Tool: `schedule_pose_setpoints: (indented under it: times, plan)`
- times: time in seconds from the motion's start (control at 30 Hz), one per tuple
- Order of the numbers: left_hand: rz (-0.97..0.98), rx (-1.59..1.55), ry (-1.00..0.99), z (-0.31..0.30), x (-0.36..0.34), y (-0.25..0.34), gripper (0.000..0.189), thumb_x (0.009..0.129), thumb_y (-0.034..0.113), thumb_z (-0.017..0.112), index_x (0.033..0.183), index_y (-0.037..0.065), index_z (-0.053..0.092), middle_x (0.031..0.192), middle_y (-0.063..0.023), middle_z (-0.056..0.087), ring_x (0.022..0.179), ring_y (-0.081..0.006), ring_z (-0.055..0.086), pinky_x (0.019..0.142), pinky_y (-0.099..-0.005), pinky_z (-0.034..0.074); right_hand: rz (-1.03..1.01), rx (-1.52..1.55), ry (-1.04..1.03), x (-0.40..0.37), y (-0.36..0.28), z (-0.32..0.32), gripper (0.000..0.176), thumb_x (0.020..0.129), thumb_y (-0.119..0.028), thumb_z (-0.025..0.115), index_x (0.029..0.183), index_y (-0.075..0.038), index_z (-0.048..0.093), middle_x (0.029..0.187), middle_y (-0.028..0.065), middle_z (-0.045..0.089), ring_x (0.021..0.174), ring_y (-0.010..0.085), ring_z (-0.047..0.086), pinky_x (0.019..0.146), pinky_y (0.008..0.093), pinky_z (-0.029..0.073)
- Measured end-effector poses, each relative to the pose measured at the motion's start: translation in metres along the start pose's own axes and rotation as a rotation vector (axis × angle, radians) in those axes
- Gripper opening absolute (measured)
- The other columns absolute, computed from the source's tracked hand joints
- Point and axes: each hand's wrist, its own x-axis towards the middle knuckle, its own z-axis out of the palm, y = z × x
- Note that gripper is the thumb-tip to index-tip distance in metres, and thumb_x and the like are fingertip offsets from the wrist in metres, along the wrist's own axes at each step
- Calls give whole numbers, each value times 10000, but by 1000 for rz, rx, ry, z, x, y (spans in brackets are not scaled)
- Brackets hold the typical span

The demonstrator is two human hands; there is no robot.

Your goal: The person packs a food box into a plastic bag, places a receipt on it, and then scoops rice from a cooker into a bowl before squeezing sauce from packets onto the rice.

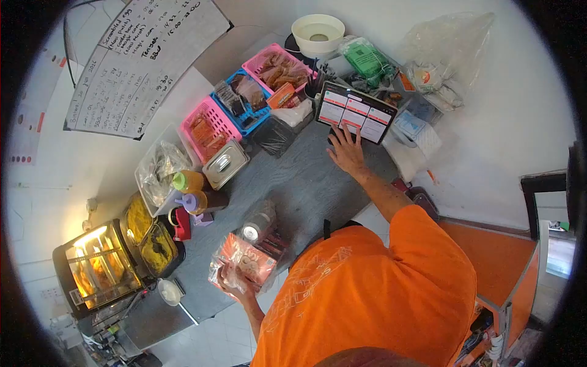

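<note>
My right hand (pixel 347 153) reaches up with its fingers spread over the lower part of a tablet (pixel 356 112), whose lit screen shows white panels with red bars. Near the counter's front edge, my left hand (pixel 236 279) is on a clear plastic bag holding a red and white box (pixel 249 259), its fingers curled round the lower left side. A silver can (pixel 255 229) lies in or against the plastic beside the box, together with small dark red packets. Part of the left fingers is hidden by the shiny plastic.
Pink baskets (pixel 210 125), a blue basket (pixel 244 101) and a steel lid (pixel 226 164) line the back of the grey counter (pixel 299 177). Sauce bottles (pixel 195 202) stand left, near a lit display warmer (pixel 103 269). A white bowl (pixel 318 34) sits behind.
</note>
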Motion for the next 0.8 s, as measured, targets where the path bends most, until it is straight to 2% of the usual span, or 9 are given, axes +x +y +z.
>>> schedule_pose_setpoints:
  times: [0.13, 0.27, 0.3, 0.33, 0.47, 0.53, 0.67, 0.73, 0.8]
  plan:
    - [53, 26, 10, -2, 6, -11, 441, 910, 442, 583, 953, 4, 583, 990, -129, 572, 919, -266, 558, 839, -428, 446, -42, 90, 57, 0, -24, -16, 441, 899, -411, 601, 1216, -107, 561, 1389, 125, 437, 1388, 315, 285, 1073, 607, 248]
    - [215, -42, -29, -13, 20, -9, 433, 952, 404, 478, 780, 11, 541, 823, -111, 535, 755, -244, 512, 676, -390, 415, -374, 735, -92, -26, -100, -17, 407, 832, -347, 688, 1115, -76, 577, 1165, 124, 563, 1160, 358, 482, 926, 497, 410]
    - [215, -71, -63, -12, 26, -24, 445, 958, 397, 453, 749, 10, 526, 774, -106, 518, 698, -237, 495, 624, -371, 401, -463, 793, -202, -35, -125, -30, 456, 832, -356, 694, 1173, -85, 557, 1243, 140, 526, 1208, 357, 459, 974, 476, 398]
    - [455, -121, 30, -3, 33, -50, 420, 936, 377, 483, 701, 28, 480, 669, -80, 472, 616, -231, 456, 571, -361, 371, -550, 851, -308, -43, -149, -47, 509, 833, -366, 699, 1232, -95, 536, 1322, 156, 488, 1256, 357, 435, 1021, 455, 386]
    - [448, -244, -343, -6, 41, -14, 342, 914, 324, 511, 729, 38, 482, 713, -72, 476, 655, -212, 461, 598, -338, 368, -541, 796, -194, -88, -217, -67, 613, 784, -247, 729, 1322, -134, 460, 1431, 151, 383, 1318, 361, 381, 1082, 472, 327]
    - [499, -440, -476, -4, 45, -16, 229, 929, 222, 494, 789, 42, 522, 753, -58, 489, 705, -188, 479, 650, -317, 389, -456, 843, -179, -110, -231, -71, 729, 764, -205, 750, 1398, -162, 392, 1463, 151, 357, 1349, 358, 353, 1121, 477, 283]
    - [490, -363, -576, -21, 28, 37, 332, 977, 278, 447, 965, -27, 576, 866, -71, 579, 808, -191, 537, 732, -325, 439, -137, 843, 145, -173, -224, -103, 861, 711, -182, 792, 1446, -181, 343, 1489, 138, 341, 1370, 358, 329, 1130, 482, 272]
    - [709, -293, -696, -27, 25, 44, 314, 969, 252, 451, 995, -31, 585, 869, -92, 588, 811, -217, 551, 748, -339, 440, 121, 925, 386, -223, -216, -113, 890, 674, -180, 816, 1440, -179, 363, 1496, 127, 347, 1376, 357, 322, 1125, 484, 281]
    - [873, -300, -831, -25, 17, 50, 294, 969, 233, 458, 1001, -30, 586, 867, -97, 587, 808, -228, 549, 755, -350, 439, 231, 759, 340, -290, -203, -124, 888, 673, -199, 825, 1434, -162, 369, 1490, 134, 351, 1373, 365, 324, 1122, 484, 287]
